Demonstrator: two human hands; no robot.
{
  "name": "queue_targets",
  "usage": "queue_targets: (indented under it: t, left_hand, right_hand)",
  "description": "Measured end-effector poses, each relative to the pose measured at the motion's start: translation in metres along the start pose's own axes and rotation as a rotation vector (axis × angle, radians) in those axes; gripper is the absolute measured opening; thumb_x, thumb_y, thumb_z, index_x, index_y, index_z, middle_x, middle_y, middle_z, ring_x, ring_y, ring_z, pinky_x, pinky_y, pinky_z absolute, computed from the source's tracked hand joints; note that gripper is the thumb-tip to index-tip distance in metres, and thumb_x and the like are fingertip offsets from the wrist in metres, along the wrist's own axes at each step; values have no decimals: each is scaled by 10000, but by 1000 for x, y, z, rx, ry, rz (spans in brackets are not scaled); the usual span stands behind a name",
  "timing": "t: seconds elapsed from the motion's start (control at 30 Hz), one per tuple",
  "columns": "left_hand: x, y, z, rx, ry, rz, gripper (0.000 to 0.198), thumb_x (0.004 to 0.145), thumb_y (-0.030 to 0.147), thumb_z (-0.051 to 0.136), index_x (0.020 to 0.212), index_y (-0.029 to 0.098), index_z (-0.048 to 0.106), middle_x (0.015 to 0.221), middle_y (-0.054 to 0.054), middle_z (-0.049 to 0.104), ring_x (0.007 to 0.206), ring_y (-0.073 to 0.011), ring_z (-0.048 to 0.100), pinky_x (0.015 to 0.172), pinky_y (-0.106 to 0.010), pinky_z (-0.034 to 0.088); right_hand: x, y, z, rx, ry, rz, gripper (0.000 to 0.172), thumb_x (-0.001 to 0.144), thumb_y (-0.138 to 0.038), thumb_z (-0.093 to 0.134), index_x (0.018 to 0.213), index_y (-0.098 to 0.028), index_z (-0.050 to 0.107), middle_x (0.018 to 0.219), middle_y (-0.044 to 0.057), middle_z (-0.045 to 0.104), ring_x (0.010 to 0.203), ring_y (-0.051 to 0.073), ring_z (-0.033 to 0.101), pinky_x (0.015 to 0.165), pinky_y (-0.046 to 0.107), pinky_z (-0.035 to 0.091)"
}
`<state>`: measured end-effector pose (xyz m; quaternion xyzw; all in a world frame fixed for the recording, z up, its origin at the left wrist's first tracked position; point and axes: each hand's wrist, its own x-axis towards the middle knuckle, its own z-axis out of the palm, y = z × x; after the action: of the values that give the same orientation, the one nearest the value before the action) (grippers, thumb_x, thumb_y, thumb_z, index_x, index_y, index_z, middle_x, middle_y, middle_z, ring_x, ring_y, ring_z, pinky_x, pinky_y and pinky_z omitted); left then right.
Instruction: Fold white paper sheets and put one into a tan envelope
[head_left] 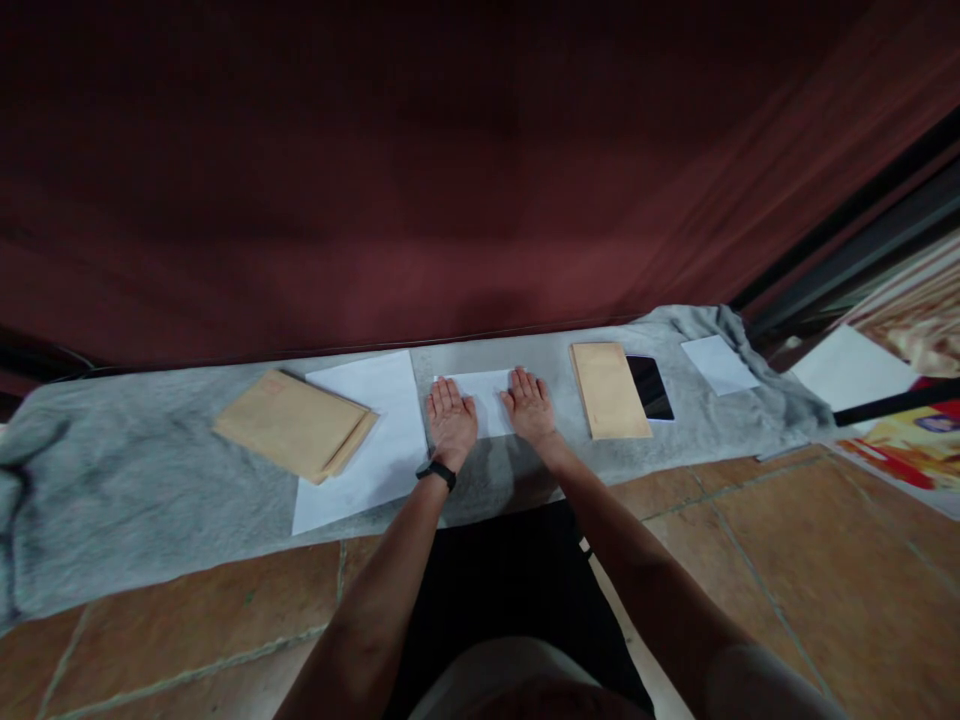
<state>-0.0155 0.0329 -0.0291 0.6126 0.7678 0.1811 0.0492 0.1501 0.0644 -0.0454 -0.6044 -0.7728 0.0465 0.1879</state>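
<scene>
A narrow white sheet of paper (pixel 489 398), perhaps folded, lies on the grey cloth straight in front of me. My left hand (pixel 452 418), with a dark watch (pixel 436 473) at its wrist, rests flat on the sheet's left end, fingers stretched forward. On the right end lies my right hand (pixel 531 406), palm down with its fingers extended. Neither hand grips anything. Left of my hands, larger white paper (pixel 397 420) lies partly under a stack of brown envelopes (pixel 292 420). More brown envelopes (pixel 611 390) lie to the right of my right hand.
The grey cloth (pixel 135 470) covers a long, narrow surface along a dark red wall (pixel 465 200). A dark-screened phone or tablet (pixel 652 388) sits partly under the right envelopes. Farther right are a small white paper (pixel 718 364) and a colourful printed package (pixel 915 440). Brown tiles (pixel 225 610) form the floor.
</scene>
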Motion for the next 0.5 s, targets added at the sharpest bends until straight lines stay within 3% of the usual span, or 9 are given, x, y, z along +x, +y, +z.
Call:
queue_targets:
  t: [0.23, 0.5]
  left_hand:
    - [-7, -2, -10, -30, 8, -57, 638, 995, 252, 362, 1555, -53, 368, 1648, -262, 332, 1561, -353, 293, 1267, -529, 260]
    - [-11, -8, -35, -83, -50, -83, 676, 873, 168, 523, 1491, -92, 437, 1479, -330, 529, 1391, -405, 516, 1163, -510, 424]
  right_hand:
    - [-12, 13, -9, 14, 42, 40, 624, 1087, -412, 312, 1553, -13, 426, 1612, 238, 421, 1500, 341, 403, 1237, 546, 271]
    - [-34, 15, -17, 19, 52, 75, 612, 1083, -377, 352, 1553, 10, 415, 1620, 246, 404, 1521, 332, 373, 1254, 535, 253]
